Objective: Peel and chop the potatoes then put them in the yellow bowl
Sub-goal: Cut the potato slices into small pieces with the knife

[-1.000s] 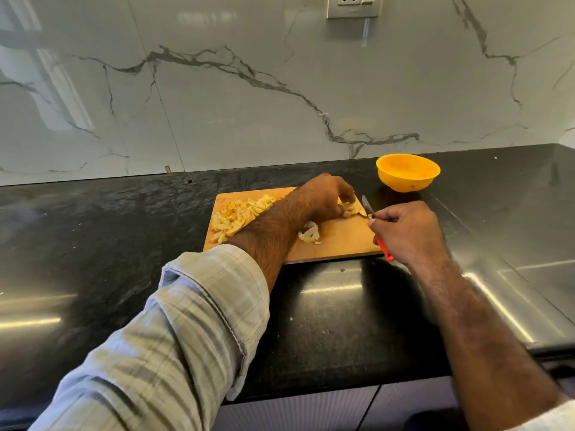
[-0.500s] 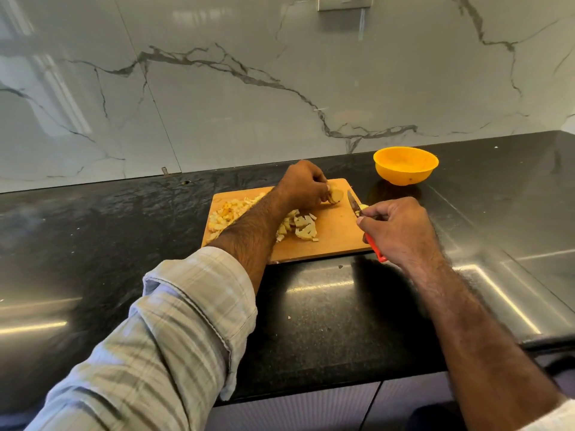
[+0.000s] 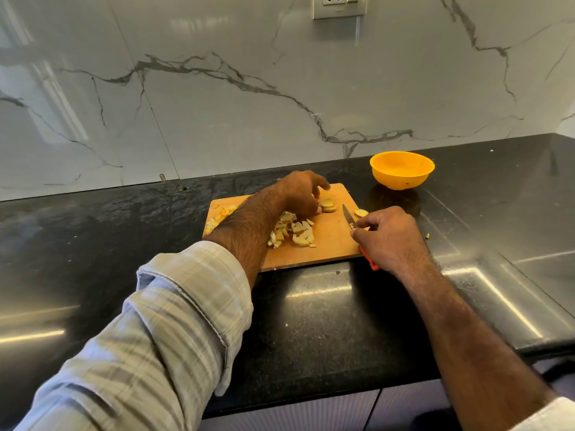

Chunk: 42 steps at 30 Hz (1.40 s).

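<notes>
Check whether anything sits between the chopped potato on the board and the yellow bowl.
Nothing visible does. The chopped potato lies mid-board; the yellow bowl stands beyond the cutting board's far right corner, with bare counter between. Only a loose slice rests at the board's right edge.
</notes>
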Available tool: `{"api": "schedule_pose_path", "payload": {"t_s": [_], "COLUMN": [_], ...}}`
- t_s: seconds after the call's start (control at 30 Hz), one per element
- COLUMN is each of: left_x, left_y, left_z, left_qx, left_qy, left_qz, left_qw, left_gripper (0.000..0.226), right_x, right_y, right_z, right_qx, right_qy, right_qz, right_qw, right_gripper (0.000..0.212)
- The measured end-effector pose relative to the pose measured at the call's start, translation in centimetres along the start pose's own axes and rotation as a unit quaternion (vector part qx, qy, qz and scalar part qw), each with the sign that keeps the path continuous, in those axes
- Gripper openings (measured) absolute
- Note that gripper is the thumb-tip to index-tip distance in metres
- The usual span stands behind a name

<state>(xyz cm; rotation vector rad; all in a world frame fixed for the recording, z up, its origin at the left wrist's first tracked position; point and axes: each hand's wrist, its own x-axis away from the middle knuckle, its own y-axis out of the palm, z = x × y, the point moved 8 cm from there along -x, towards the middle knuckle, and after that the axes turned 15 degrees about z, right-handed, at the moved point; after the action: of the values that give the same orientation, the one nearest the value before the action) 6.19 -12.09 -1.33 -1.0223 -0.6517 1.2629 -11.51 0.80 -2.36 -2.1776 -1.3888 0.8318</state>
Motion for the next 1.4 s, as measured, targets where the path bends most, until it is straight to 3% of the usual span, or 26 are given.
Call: {"api": "schedule_pose_path", "payload": {"t_s": [0.07, 0.17, 0.33, 0.4, 0.5, 0.6, 0.83, 1.0, 1.2, 1.4], "left_x": [-0.1, -0.6, -1.6, -1.7, -1.5, -1.6, -2.1, -2.0, -1.1, 2.4], "left_y": [0.6, 1.0, -0.4, -0.5, 0.6, 0.9, -1.1, -1.7, -3.9, -3.7], "left_z": [0.4, 1.0, 1.2, 0.9, 0.7, 0.6, 0.3, -0.1, -0.9, -0.1], "left_qx": [-0.030, -0.081, -0.020, -0.009, -0.016, -0.030, 0.040, 0.095, 0.095, 0.153], "left_qy": [0.017, 0.049, 0.031, 0.021, 0.017, 0.024, 0.011, -0.031, -0.064, -0.121], "left_qz": [-0.019, -0.025, 0.028, 0.031, -0.035, -0.062, 0.034, 0.044, 0.108, 0.027], "left_qw": [0.999, 0.995, 0.999, 0.999, 0.999, 0.997, 0.999, 0.994, 0.987, 0.980], "left_gripper": [0.062, 0.043, 0.025, 0.027, 0.038, 0.030, 0.023, 0.026, 0.018, 0.024], "right_x": [0.0, 0.0, 0.3, 0.4, 0.5, 0.4, 0.8, 0.8, 0.3, 0.5], "right_y": [0.0, 0.0, -0.2, -0.1, 0.0, 0.1, 0.2, 1.2, 0.5, -0.4], "right_z": [0.0, -0.1, -0.3, -0.3, -0.2, 0.0, -0.6, -1.2, -1.1, -0.7], "right_qx": [0.003, 0.010, 0.009, 0.008, 0.006, 0.012, 0.015, 0.029, 0.042, 0.052], "right_qy": [0.002, -0.001, -0.007, -0.014, -0.006, 0.003, -0.033, -0.032, -0.039, -0.029], "right_qz": [-0.004, -0.007, -0.013, -0.015, -0.019, -0.022, -0.022, -0.061, -0.014, -0.026], "right_qw": [1.000, 1.000, 1.000, 1.000, 1.000, 1.000, 0.999, 0.997, 0.998, 0.998], "right_gripper": [0.027, 0.029, 0.031, 0.031, 0.032, 0.033, 0.030, 0.030, 0.030, 0.019]}}
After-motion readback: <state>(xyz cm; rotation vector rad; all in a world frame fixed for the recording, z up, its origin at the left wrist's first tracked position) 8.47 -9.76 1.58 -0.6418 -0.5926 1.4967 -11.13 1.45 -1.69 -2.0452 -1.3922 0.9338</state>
